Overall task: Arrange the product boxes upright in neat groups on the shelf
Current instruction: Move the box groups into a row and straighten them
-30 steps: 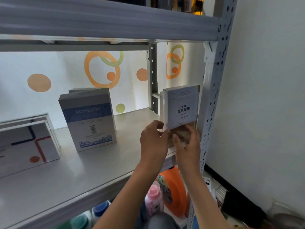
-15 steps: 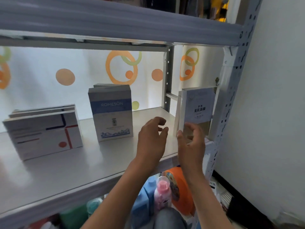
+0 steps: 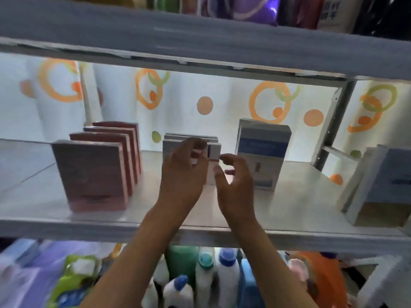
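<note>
Both hands reach over the front edge of the grey metal shelf (image 3: 289, 203) to the low white boxes (image 3: 175, 144) standing upright near its middle, a short row set one behind another; the left hand (image 3: 184, 172) lies across the front box with its fingers curled over the top edge, gripping it; the right hand (image 3: 235, 183) sits just beside the right end of that group, fingers loosely bent and spread, and the blur hides whether it touches the box; to the left stand four dark red boxes (image 3: 93, 172), upright and packed one behind the next; to the right of the hands stands a taller white box with a blue band (image 3: 262, 152), upright and apart from the white group; at the far right another pale box with a tan base (image 3: 378, 185) stands by the upright post (image 3: 333, 127); bottles (image 3: 226, 276) with blue caps crowd the level below; the whole view is smeared by motion.
</note>
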Motion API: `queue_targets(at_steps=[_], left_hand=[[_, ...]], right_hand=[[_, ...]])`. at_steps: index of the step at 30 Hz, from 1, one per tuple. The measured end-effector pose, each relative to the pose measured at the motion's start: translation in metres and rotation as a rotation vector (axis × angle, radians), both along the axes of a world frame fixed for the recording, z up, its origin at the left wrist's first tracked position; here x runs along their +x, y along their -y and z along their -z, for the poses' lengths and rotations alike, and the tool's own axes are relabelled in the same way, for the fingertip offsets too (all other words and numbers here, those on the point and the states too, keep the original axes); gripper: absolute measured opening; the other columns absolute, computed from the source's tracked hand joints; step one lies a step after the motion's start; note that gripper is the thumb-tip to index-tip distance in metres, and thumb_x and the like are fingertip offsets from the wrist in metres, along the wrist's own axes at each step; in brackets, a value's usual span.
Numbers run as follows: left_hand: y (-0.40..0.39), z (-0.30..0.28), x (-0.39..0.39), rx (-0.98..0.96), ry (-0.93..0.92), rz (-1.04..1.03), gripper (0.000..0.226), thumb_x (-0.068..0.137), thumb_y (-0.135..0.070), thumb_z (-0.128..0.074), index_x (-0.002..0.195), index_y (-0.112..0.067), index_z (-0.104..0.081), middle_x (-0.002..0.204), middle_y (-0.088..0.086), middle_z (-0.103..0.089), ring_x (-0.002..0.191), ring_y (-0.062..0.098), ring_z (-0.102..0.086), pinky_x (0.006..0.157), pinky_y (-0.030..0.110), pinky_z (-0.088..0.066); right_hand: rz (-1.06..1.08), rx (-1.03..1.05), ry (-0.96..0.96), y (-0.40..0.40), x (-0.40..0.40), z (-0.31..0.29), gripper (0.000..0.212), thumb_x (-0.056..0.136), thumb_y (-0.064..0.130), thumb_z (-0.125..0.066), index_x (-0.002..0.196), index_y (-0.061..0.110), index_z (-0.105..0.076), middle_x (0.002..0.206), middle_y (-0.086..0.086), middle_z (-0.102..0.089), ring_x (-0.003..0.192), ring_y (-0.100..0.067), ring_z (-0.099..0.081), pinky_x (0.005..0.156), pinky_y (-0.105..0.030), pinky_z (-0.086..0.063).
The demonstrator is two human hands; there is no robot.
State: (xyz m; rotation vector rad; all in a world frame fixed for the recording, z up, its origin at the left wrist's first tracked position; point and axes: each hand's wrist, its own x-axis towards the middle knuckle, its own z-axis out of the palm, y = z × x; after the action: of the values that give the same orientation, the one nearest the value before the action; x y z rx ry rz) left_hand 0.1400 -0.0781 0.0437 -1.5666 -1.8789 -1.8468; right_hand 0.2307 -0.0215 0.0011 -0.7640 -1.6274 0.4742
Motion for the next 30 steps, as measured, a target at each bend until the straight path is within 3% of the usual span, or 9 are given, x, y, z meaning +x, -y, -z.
queue_targets(at_steps=[3, 7, 10, 13, 15, 19, 22, 27, 30], left_hand=[[0.024, -0.006, -0.042, 0.054, -0.008, -0.086, 0.017, 0.093, -0.017, -0.057, 0.107, -0.024, -0.065, 0.105, -0.011, -0.068, 0.088, 0.000, -0.061, 0.081, 0.014, -0.050], [0.052, -0.009, -0.086, 0.127, -0.057, -0.247, 0.012, 0.093, -0.024, -0.059, 0.105, -0.025, -0.062, 0.099, -0.017, -0.062, 0.082, -0.001, -0.059, 0.071, 0.005, -0.042], [0.067, -0.007, -0.115, 0.201, -0.112, -0.337, 0.021, 0.087, -0.031, -0.066, 0.106, -0.021, -0.065, 0.106, -0.017, -0.058, 0.099, 0.007, -0.059, 0.087, 0.019, -0.046], [0.077, -0.001, -0.142, 0.231, -0.274, -0.372, 0.040, 0.078, -0.045, -0.068, 0.110, -0.022, -0.063, 0.113, -0.018, -0.052, 0.110, 0.000, -0.046, 0.101, 0.007, -0.029], [0.081, 0.006, -0.158, 0.212, -0.325, -0.377, 0.055, 0.073, -0.051, -0.071, 0.117, -0.021, -0.060, 0.124, -0.010, -0.055, 0.119, 0.007, -0.045, 0.108, 0.013, -0.027], [0.082, 0.024, -0.178, 0.111, -0.169, -0.373, 0.095, 0.056, -0.065, -0.075, 0.137, -0.027, -0.041, 0.146, -0.006, -0.039, 0.133, 0.002, -0.030, 0.112, 0.028, -0.025], [0.079, 0.039, -0.185, 0.072, -0.063, -0.307, 0.118, 0.047, -0.063, -0.081, 0.143, -0.043, -0.016, 0.149, -0.016, -0.025, 0.129, -0.011, -0.019, 0.111, 0.027, -0.025], [0.071, 0.062, -0.195, 0.028, 0.136, -0.225, 0.132, 0.037, -0.059, -0.089, 0.140, -0.053, -0.006, 0.144, -0.028, -0.023, 0.130, -0.002, -0.028, 0.109, 0.038, -0.040], [0.067, 0.069, -0.201, -0.017, 0.181, -0.194, 0.134, 0.038, -0.058, -0.090, 0.139, -0.056, -0.001, 0.151, -0.021, -0.020, 0.129, -0.006, -0.024, 0.106, 0.027, -0.035]], right_hand=[[-0.138, -0.011, 0.052, 0.006, -0.045, -0.011, 0.019, 0.094, 0.019, -0.059, 0.111, 0.027, -0.058, 0.114, 0.011, -0.063, 0.102, -0.003, -0.058, 0.093, -0.023, -0.049], [-0.209, 0.019, 0.085, -0.001, -0.097, -0.036, 0.019, 0.096, 0.020, -0.057, 0.114, 0.019, -0.062, 0.117, 0.005, -0.065, 0.100, -0.005, -0.059, 0.088, -0.015, -0.046], [-0.262, 0.007, 0.082, -0.012, -0.130, -0.061, 0.018, 0.095, 0.017, -0.057, 0.111, 0.014, -0.063, 0.112, 0.002, -0.067, 0.099, -0.009, -0.060, 0.079, -0.011, -0.042], [-0.288, -0.025, 0.102, -0.024, -0.158, -0.084, 0.022, 0.096, 0.017, -0.056, 0.114, 0.008, -0.064, 0.112, -0.003, -0.068, 0.100, -0.013, -0.061, 0.083, -0.014, -0.042], [-0.331, -0.064, 0.126, -0.032, -0.177, -0.098, 0.023, 0.097, 0.018, -0.054, 0.114, 0.005, -0.063, 0.112, -0.005, -0.068, 0.100, -0.016, -0.060, 0.085, -0.019, -0.041], [-0.463, -0.259, 0.277, -0.058, -0.214, -0.112, 0.029, 0.098, 0.023, -0.051, 0.120, 0.006, -0.060, 0.115, -0.006, -0.060, 0.103, -0.016, -0.054, 0.083, -0.020, -0.038], [-0.521, -0.442, 0.299, -0.081, -0.236, -0.114, 0.019, 0.096, 0.028, -0.057, 0.098, 0.010, -0.063, 0.095, -0.004, -0.060, 0.093, -0.021, -0.053, 0.078, -0.030, -0.042], [-0.605, -0.625, 0.534, -0.103, -0.256, -0.112, 0.052, 0.090, 0.064, -0.046, 0.103, 0.016, -0.061, 0.113, -0.011, -0.064, 0.105, -0.030, -0.062, 0.097, -0.042, -0.050], [-0.678, -0.781, 0.585, -0.113, -0.262, -0.113, 0.060, 0.087, 0.071, -0.045, 0.101, 0.016, -0.065, 0.107, -0.006, -0.066, 0.105, -0.027, -0.062, 0.101, -0.043, -0.046]])
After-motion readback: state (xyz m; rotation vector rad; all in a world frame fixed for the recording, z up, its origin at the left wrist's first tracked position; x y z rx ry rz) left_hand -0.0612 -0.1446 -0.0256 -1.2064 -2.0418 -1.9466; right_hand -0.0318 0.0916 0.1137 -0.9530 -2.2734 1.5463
